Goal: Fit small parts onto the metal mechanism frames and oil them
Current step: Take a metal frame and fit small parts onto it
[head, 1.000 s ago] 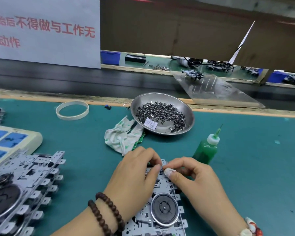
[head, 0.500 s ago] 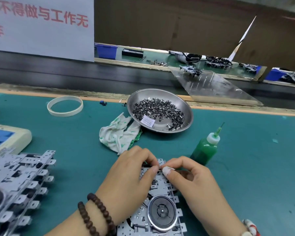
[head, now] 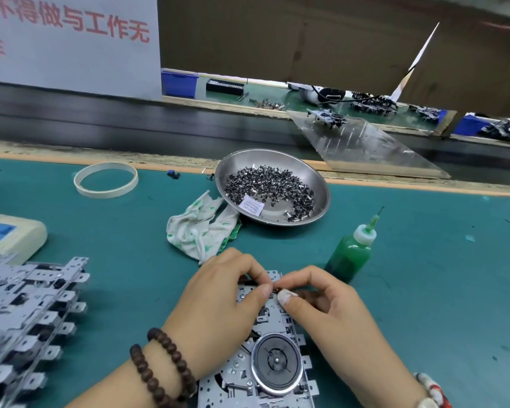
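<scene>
1. The mechanism frame [head: 273, 343] lies flat on the green mat, nearest the operator. The left hand [head: 218, 307] and right hand [head: 324, 304] pinch a small part [head: 276, 290] at its far edge.
2. Seat the part squarely; steady the frame with both palms.
3. The oil bottle [head: 349, 254] stands just beyond the right hand; avoid tipping it.
4. Further frames [head: 27, 313] are stacked left; the cloth [head: 200, 231] and parts dish [head: 321, 198] lie beyond.

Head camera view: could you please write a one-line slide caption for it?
Both hands, left hand and right hand, pinch a small part onto a metal mechanism frame beside a green oil bottle.
</scene>
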`<state>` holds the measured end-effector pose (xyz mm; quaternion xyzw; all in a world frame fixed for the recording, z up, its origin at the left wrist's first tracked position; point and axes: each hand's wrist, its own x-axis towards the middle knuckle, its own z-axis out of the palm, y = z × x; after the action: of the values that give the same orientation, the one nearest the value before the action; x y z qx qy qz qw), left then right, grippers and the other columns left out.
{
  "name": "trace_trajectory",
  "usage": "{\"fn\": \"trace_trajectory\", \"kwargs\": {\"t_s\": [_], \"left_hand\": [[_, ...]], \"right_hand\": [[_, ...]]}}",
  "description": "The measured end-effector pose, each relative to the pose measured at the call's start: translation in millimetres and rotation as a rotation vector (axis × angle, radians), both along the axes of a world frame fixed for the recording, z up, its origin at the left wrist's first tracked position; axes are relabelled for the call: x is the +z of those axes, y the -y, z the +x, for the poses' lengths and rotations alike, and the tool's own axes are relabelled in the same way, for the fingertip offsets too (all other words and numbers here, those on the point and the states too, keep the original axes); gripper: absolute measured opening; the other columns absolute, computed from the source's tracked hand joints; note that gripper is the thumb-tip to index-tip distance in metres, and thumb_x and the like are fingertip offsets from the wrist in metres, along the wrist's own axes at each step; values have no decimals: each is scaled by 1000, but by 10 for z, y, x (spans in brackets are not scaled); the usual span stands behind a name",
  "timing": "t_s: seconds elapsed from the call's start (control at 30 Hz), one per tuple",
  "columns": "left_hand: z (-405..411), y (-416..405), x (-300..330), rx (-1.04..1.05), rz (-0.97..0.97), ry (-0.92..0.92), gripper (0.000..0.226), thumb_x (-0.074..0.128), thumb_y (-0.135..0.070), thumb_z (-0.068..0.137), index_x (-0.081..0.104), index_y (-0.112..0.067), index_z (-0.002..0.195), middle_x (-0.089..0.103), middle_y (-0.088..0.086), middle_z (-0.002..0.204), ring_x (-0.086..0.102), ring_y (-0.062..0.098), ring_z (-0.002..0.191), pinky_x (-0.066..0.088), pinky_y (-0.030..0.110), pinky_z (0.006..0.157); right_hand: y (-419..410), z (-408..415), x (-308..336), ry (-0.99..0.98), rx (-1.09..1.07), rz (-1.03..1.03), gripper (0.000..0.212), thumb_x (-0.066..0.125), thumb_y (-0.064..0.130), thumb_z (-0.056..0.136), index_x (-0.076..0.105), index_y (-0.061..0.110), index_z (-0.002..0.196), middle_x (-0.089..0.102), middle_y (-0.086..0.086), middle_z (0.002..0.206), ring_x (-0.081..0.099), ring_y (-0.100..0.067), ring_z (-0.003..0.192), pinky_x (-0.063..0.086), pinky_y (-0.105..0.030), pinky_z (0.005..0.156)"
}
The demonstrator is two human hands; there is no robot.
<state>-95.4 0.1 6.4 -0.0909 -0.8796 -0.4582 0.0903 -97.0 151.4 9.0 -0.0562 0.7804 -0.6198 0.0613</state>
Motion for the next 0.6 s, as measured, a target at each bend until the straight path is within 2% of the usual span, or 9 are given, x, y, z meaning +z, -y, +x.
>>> {"fn": "trace_trajectory", "kwargs": {"t_s": [0.1, 0.3, 0.43, 0.6], "left_hand": [[8, -7, -1, 5, 6, 1, 17, 61, -25, 83, 53, -33, 71, 53, -15, 85, 47, -3, 90, 35, 14, 81], [14, -12, -12, 9, 16, -7, 18, 62, -24, 82, 54, -33, 69, 53, -16, 84, 47, -3, 89, 35, 15, 80], [19, -13, -29, 3, 15, -31, 18, 62, -24, 81, 53, -34, 69, 51, -16, 83, 47, -3, 88, 35, 12, 77], [20, -18, -53, -12, -15, -67, 19, 62, -22, 82, 53, -33, 71, 49, -16, 82, 46, -2, 88, 35, 16, 78]], "right_hand": [[19, 9, 16, 39, -11, -27, 13, 65, 6, 80, 67, 17, 74, 72, 6, 76, 64, -3, 72, 47, -13, 68], [83, 56, 37, 120, -59, -106, 12, 61, 0, 83, 65, 11, 80, 67, -12, 76, 54, -15, 68, 44, -22, 64], [104, 72, 57, 129, -77, -119, 14, 59, -2, 83, 64, 11, 80, 63, -6, 70, 51, -14, 66, 41, -16, 56], [135, 73, 62, 129, -125, -115, 18, 58, -5, 82, 64, 12, 76, 59, 5, 58, 46, -10, 56, 38, -12, 49]]}}
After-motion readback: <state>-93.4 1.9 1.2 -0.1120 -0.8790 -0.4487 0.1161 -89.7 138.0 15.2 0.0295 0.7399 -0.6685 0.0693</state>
